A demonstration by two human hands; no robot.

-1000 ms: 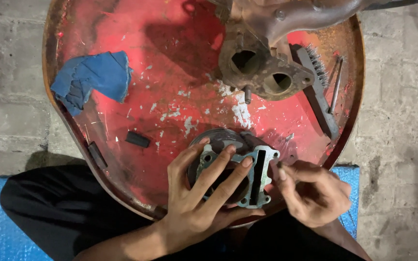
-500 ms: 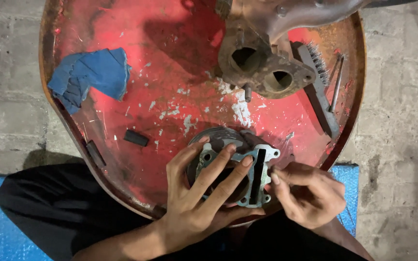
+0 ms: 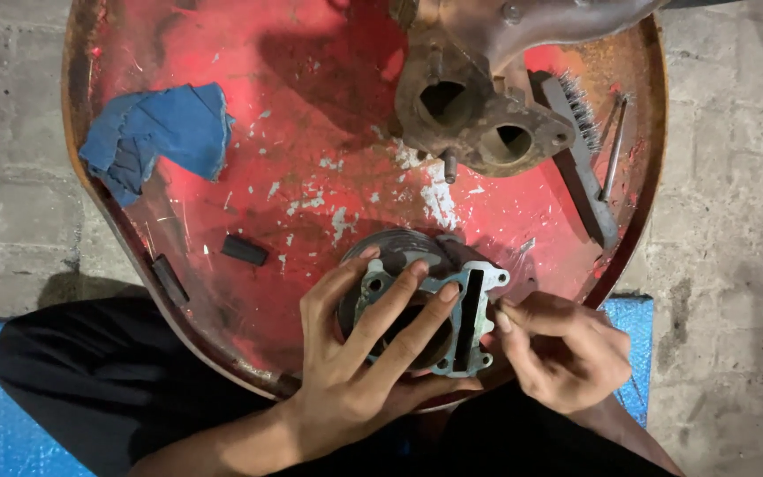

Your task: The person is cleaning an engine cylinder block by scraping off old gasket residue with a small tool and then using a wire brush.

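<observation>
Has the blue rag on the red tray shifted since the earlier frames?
No. The blue rag lies in the same spot against the red tray's upper-left rim and paint chips; only the camera view shifted slightly.

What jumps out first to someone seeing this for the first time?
The big round red tray, chipped and rusty, fills the view. At its near edge the left hand lies flat over a grey finned cylinder part, the right hand touching its side. A blue rag lies upper left.
</observation>
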